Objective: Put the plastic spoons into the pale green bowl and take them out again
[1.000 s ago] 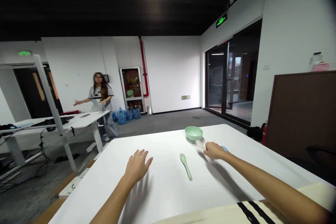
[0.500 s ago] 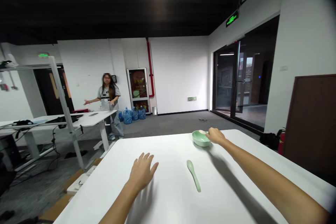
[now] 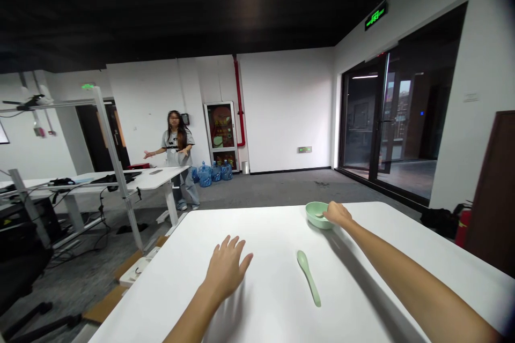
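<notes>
Two hands: the left hand (image 3: 227, 270) and the right hand (image 3: 337, 213) both reach forward over a white desk (image 3: 140, 300).
Left grip: wide open, palm down, fingers spread, holding nothing; whether it touches the desk is hard to tell.
Right grip: fingers curled down at the near right rim of the bowl; it may be holding the pale spoon, but I cannot tell.
Bowl: a pale green bowl (image 3: 316, 220) sits upright at the desk's far edge, touching the right hand.
Pale spoon: a pale spoon (image 3: 319, 215) lies inside the bowl, just beside the right fingers.
Green spoon: a green soup spoon (image 3: 309, 278) lies flat on the desk, between the hands and nearer the right.
Beyond: a person (image 3: 176, 144) stands behind a second desk (image 3: 153, 174), both arms held out.
</notes>
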`<state>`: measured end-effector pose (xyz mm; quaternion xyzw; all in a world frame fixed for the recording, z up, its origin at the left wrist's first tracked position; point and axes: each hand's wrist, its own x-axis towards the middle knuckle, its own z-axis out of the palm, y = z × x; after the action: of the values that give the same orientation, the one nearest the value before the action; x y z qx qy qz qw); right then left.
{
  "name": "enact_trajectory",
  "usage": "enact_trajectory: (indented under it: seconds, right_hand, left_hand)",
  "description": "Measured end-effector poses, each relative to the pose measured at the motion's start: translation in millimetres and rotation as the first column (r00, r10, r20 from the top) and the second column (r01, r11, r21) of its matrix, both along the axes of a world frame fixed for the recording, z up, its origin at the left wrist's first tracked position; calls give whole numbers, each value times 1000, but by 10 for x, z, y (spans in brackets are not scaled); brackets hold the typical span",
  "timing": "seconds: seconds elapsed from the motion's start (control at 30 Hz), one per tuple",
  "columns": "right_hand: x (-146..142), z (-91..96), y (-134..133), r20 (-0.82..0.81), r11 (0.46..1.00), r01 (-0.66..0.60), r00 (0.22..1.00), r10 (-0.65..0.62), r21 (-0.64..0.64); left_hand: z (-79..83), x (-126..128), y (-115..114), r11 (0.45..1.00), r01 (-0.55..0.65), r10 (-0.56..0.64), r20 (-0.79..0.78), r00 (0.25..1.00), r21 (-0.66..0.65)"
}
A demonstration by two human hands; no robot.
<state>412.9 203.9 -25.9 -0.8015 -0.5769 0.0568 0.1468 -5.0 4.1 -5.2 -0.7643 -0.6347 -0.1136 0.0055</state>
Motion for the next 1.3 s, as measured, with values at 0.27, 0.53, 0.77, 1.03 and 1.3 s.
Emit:
enact_trajectory:
  seconds: [0.27,0.53,0.77,1.03,1.3]
  right_hand:
    - [25,-126,69,-18,999,43,999,-43,-23]
    - [51,-174,51,-18,997,67,998,-67,-31]
    - [58,-133,-1,-23,998,66,998,-67,-23]
    - [88,214,-397,14,998,-13,1000,13,57]
    - [200,381,-1078,10,956,-148,989,150,254]
  left_hand:
    - [25,14,0,999,-14,14,-4,1000,-32]
    - [26,13,3,1000,-15,15,0,1000,-25]
    - [40,25,8,999,-21,21,-9,1000,-41]
    - [45,35,4,1000,-15,15,-25,1000,-21]
    - [56,38,-19,1000,-18,18,-48,999,15]
